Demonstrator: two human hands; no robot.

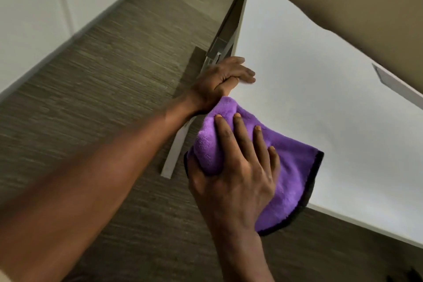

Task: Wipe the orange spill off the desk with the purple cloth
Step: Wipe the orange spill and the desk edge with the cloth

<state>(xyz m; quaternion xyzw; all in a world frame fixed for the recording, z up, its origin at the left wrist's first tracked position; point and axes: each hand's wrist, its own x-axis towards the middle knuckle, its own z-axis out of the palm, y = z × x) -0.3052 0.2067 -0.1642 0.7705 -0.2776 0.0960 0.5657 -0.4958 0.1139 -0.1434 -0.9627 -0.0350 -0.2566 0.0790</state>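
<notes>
A purple cloth (294,167) with a dark hem lies bunched on the near left corner of the white desk (320,71), partly hanging over the edge. My right hand (238,174) presses down on it, fingers spread on top and thumb tucked under the fold. My left hand (220,80) clasps the desk's left edge just beyond the cloth, fingers on top and thumb below. No orange spill shows on the visible desk surface; whatever lies under the cloth is hidden.
Grey-brown wood-grain floor (103,89) runs along the desk's left side. A grey desk frame (231,20) shows under the left edge. A beige panel (343,0) rises at the desk's back. A thin grey flat object (396,84) lies at the right.
</notes>
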